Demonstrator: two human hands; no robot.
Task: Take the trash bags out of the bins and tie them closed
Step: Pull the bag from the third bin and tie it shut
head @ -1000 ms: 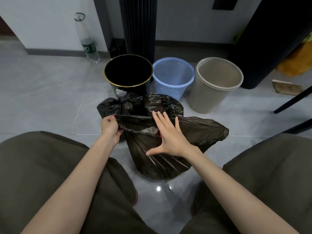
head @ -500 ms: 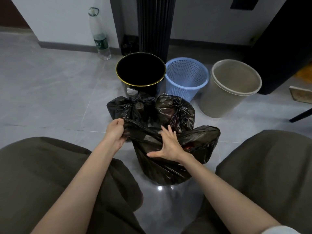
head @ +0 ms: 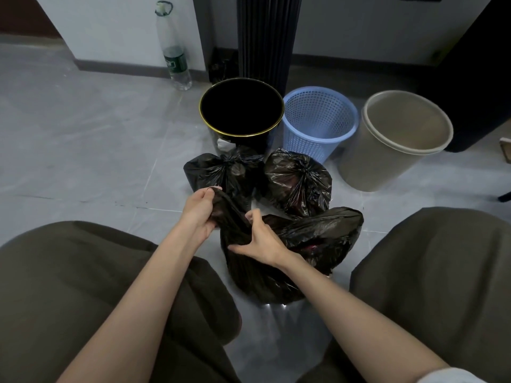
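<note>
A third trash bag (head: 304, 244) is gathered at its mouth on the floor between the knees, in front of two knotted bags (head: 226, 170) (head: 300, 181) and three emptied bins: black (head: 242, 134), blue mesh (head: 318, 139) and beige (head: 387, 161). The left hand (head: 197, 214) is closed on the bunched left corner of the rim, while the right hand (head: 262, 240) is clamped on the gathered plastic just beside it; the right side of the mouth is left loose and puffed out. Thin film could be torn if the corners are pulled too hard, and trapped air or an ungathered right edge could leave the knot slack and the contents spilling. The bag's contents are mostly hidden, only a reddish glint being made out through the plastic. The black bin's interior is lost in shadow, and the right-hand fingertips are buried in folds.
</note>
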